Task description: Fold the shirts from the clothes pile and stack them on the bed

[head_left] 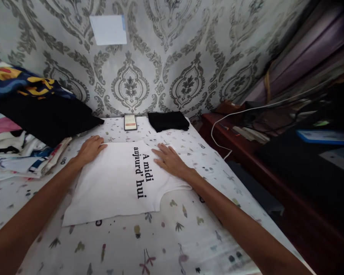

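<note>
A white garment (111, 183) with black lettering lies flat on the patterned bed sheet (160, 244), its printed words running sideways. My left hand (92, 149) rests on its upper left edge, fingers spread a little and pointing right. On the upper right part of the garment lies my right hand (170, 159), palm down with the fingers apart. Neither hand grips anything that I can see. Beyond the garment, a folded black cloth (168, 121) and a small framed card-like object (130, 122) lie near the wall.
A pile of clothes (20, 149) stands at the left, with a large black garment (46, 114) over it. Along the right side runs a dark red wooden table (240, 147) with papers and a white cable (246, 110). The patterned wall (157, 65) bounds the back.
</note>
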A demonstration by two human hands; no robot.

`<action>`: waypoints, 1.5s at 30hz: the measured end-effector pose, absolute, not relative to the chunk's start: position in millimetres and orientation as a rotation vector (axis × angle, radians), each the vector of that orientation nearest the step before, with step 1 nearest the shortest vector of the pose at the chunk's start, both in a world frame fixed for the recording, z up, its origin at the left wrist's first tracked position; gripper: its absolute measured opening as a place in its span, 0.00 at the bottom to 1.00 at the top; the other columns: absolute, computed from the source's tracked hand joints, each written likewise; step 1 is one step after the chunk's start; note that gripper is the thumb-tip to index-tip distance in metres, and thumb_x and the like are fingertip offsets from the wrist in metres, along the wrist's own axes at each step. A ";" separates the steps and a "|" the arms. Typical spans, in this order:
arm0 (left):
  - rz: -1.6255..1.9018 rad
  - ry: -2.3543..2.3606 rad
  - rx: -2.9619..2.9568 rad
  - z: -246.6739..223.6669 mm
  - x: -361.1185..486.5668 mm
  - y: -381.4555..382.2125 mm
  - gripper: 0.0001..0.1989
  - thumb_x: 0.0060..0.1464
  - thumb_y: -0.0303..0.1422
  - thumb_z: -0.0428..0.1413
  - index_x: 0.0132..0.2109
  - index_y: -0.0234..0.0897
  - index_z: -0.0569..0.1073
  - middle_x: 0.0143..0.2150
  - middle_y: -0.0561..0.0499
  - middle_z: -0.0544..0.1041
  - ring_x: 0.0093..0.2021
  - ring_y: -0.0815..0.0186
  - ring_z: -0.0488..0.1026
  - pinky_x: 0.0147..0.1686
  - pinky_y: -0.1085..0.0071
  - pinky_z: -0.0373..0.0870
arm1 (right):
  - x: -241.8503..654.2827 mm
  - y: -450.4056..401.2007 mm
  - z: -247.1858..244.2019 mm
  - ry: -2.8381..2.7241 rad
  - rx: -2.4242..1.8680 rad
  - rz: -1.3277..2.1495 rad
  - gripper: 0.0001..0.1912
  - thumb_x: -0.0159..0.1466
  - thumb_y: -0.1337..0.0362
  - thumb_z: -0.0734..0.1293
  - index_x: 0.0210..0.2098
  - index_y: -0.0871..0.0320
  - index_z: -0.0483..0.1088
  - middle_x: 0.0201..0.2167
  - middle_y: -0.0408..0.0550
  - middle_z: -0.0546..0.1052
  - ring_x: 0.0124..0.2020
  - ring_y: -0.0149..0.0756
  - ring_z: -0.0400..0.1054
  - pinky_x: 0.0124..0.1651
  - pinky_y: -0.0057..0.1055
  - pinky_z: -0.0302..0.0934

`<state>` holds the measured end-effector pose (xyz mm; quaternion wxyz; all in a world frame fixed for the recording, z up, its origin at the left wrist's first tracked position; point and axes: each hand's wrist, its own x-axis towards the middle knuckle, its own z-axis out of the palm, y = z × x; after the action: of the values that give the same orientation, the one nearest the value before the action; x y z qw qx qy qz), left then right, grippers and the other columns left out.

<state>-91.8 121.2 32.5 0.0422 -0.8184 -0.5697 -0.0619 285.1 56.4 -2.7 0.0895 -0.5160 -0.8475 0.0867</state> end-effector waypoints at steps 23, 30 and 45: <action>-0.174 -1.852 -2.654 1.3 -35.7 56.9 0.35 0.66 0.49 0.40 0.71 0.31 0.54 0.74 0.38 0.51 0.74 0.53 0.45 0.70 0.52 0.46 | 204.8 98.7 -3.9 -2.653 -1.345 0.231 0.30 0.73 0.48 0.53 0.70 0.54 0.54 0.73 0.55 0.50 0.74 0.45 0.40 0.72 0.53 0.38; -0.039 -2.197 -2.363 3.2 -97.6 65.4 0.38 0.66 0.51 0.33 0.73 0.29 0.50 0.76 0.39 0.44 0.75 0.53 0.41 0.70 0.47 0.43 | 207.9 97.0 -0.7 -2.639 -1.333 0.276 0.31 0.73 0.45 0.52 0.70 0.50 0.54 0.73 0.51 0.51 0.74 0.43 0.40 0.73 0.51 0.37; -0.027 -2.197 -2.300 3.2 -103.4 66.3 0.39 0.65 0.51 0.32 0.73 0.30 0.52 0.75 0.41 0.48 0.75 0.53 0.42 0.69 0.48 0.47 | 187.9 -3.8 5.7 -2.618 -1.352 0.241 0.32 0.73 0.48 0.52 0.70 0.60 0.53 0.73 0.55 0.53 0.74 0.43 0.42 0.73 0.47 0.40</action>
<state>-103.4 66.3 3.2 -0.0194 -0.7229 -0.6906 -0.0085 187.9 -3.8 5.7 0.0927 -0.4553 -0.8818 0.0813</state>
